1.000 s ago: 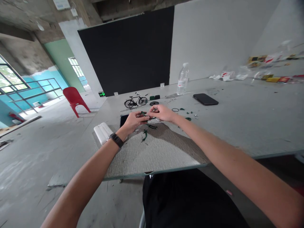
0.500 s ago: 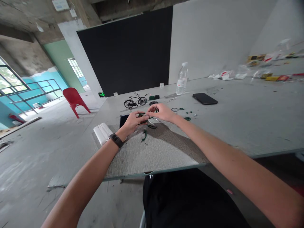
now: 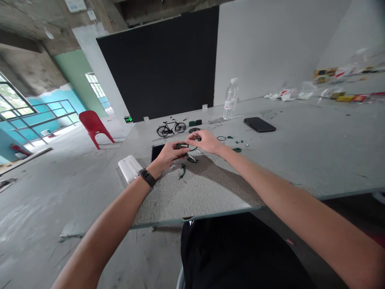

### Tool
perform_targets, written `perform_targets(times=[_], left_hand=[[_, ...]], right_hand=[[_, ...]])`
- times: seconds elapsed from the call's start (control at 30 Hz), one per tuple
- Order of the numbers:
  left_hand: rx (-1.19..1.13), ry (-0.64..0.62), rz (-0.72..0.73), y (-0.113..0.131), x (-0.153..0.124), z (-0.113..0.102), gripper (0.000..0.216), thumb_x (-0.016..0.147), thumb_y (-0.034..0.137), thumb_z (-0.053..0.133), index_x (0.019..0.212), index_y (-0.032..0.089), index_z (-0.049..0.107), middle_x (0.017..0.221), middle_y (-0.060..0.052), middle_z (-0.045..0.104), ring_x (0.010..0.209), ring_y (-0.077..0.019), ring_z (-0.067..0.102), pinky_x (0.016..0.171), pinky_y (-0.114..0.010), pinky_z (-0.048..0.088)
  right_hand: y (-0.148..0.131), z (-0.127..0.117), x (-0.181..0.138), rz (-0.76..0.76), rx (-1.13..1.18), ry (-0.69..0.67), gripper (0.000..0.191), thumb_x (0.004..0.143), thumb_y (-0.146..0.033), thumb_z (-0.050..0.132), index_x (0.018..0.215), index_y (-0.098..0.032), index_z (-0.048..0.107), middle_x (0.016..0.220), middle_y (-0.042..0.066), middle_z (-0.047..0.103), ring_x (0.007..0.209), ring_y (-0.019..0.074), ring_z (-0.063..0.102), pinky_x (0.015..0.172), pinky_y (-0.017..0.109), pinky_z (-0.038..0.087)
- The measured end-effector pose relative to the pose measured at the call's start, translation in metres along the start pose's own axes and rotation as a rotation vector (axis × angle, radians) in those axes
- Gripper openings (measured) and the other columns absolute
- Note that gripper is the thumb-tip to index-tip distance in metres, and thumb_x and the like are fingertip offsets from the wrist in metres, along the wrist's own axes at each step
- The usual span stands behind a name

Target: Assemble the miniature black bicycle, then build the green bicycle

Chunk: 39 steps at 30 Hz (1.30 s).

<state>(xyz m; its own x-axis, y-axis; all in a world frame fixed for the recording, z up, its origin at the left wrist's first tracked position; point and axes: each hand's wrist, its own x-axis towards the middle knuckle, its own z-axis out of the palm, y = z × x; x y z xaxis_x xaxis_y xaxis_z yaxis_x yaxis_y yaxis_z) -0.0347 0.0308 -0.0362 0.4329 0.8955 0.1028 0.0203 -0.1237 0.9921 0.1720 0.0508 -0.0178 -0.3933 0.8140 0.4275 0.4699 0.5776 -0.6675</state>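
Closed fingers of the left hand (image 3: 167, 155) and right hand (image 3: 207, 142) grip a thin, dark-green, frame-like piece (image 3: 188, 146) over the grey textured counter (image 3: 192, 196). Partly hidden, it lies roughly left to right; its front end cannot be told.

Small part (image 3: 193, 149), dark green, thin and curved; partly hidden. Held over the table (image 3: 192, 200), toward its left side, back from the near edge.
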Motion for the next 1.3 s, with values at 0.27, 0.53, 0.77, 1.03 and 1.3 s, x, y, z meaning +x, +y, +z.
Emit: perform_targets(times=[0.27, 0.53, 0.77, 1.03, 1.3], left_hand=[[0.008, -0.014, 0.020, 0.001, 0.000, 0.001, 0.036, 0.082, 0.031, 0.084, 0.114, 0.017, 0.076, 0.089, -0.004, 0.069, 0.074, -0.0105, 0.061, 0.071, -0.027, 0.052], [-0.006, -0.013, 0.016, 0.002, -0.001, 0.003, 0.037, 0.083, 0.031, 0.083, 0.117, 0.018, 0.076, 0.089, -0.003, 0.070, 0.076, -0.0109, 0.062, 0.077, -0.029, 0.053], [-0.023, 0.004, 0.006, 0.002, -0.001, 0.005, 0.026, 0.086, 0.032, 0.080, 0.106, 0.016, 0.077, 0.091, -0.005, 0.071, 0.081, -0.0119, 0.065, 0.080, -0.029, 0.054], [-0.002, 0.001, 0.013, 0.000, 0.000, 0.002, 0.034, 0.082, 0.033, 0.084, 0.111, 0.018, 0.077, 0.088, -0.003, 0.070, 0.077, -0.0110, 0.064, 0.077, -0.028, 0.054], [0.048, 0.003, 0.023, -0.001, 0.000, 0.000, 0.037, 0.083, 0.034, 0.083, 0.116, 0.019, 0.077, 0.093, -0.007, 0.073, 0.076, -0.0130, 0.065, 0.073, -0.030, 0.053]], right_hand=[[-0.001, 0.000, -0.001, -0.010, -0.012, 0.021, 0.037, 0.088, -0.058, 0.068, 0.085, -0.021, 0.072, 0.089, 0.008, 0.070, 0.082, 0.0217, 0.062, 0.076, 0.038, 0.045], [0.002, 0.000, 0.001, -0.027, -0.052, 0.053, 0.036, 0.089, -0.056, 0.067, 0.084, -0.021, 0.071, 0.087, 0.008, 0.070, 0.081, 0.0218, 0.061, 0.074, 0.038, 0.042], [0.006, -0.002, 0.001, -0.034, -0.088, 0.105, 0.033, 0.091, -0.053, 0.064, 0.084, -0.021, 0.069, 0.082, 0.007, 0.068, 0.075, 0.0205, 0.058, 0.070, 0.037, 0.040], [-0.002, -0.001, 0.000, -0.043, -0.095, 0.071, 0.034, 0.090, -0.054, 0.066, 0.081, -0.021, 0.069, 0.084, 0.007, 0.069, 0.076, 0.0202, 0.058, 0.070, 0.036, 0.040], [-0.007, -0.002, -0.002, -0.018, -0.104, 0.044, 0.044, 0.088, -0.065, 0.064, 0.081, -0.022, 0.069, 0.086, 0.008, 0.067, 0.076, 0.0206, 0.056, 0.069, 0.037, 0.038]])
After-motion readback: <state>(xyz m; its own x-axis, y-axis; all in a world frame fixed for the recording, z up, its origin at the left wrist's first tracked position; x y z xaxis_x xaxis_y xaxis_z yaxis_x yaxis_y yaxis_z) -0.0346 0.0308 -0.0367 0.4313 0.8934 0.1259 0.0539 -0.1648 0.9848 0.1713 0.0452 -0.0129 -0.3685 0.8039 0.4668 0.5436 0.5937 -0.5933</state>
